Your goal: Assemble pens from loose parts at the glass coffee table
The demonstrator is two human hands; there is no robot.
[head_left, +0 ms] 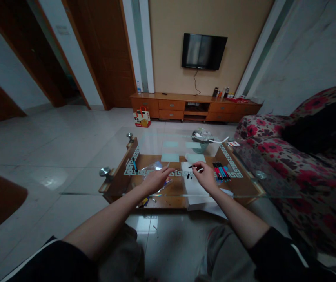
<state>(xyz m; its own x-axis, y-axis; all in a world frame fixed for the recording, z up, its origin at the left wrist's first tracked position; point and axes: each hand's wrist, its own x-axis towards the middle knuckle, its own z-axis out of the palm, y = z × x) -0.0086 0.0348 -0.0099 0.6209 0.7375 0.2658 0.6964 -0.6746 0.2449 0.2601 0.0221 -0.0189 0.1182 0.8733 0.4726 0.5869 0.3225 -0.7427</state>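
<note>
Glass-topped desk (244, 184) with what lies on it.
I see a row of red, blue and black pens (221, 171) on the right, white paper (195, 188) near the middle, a clear plastic bag (153, 169) left of it, and a bowl (201, 145) at the far side.

Both forearms reach forward, left hand (156, 179) and right hand (206, 176) fingers curled.

This was a living room in a home. A TV (204, 51) hung on the wall above a low wooden cabinet (194, 106), and a flowered sofa (309, 156) stood beside a glass coffee table (253, 184) on a tiled floor (53, 149).
</note>
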